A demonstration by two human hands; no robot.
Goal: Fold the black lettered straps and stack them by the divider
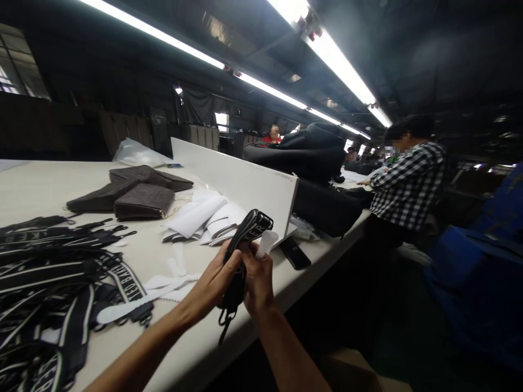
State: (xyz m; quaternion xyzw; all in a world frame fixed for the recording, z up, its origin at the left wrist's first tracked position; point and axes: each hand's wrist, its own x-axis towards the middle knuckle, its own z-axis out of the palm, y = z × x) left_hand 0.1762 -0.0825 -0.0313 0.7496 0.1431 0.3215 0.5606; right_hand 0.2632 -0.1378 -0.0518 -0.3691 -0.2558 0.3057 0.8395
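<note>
Between both hands, above the table's front edge, is a folded black bag strap (254, 223) with white lettering. My left hand (223, 270) grips it from the left side, thumb laid across it. On the other side my right hand (258, 275) is closed around the strap. A white paper strip (267, 243) sticks up by the right hand's fingers. Metal clips (225, 317) dangle from the strap's lower end. To the left lies a large heap of similar black straps (49, 272) with white stripes and lettering. White paper strips (126, 307) lie near the heap.
Dark quilted bags (143, 198) and folded white papers (200, 218) lie on the table (151, 247). A white upright board (241, 179) divides it from black bags (310, 158). A phone (295, 253) rests near the edge. A co-worker in a checked shirt (408, 179) stands right, near blue sacks (478, 283).
</note>
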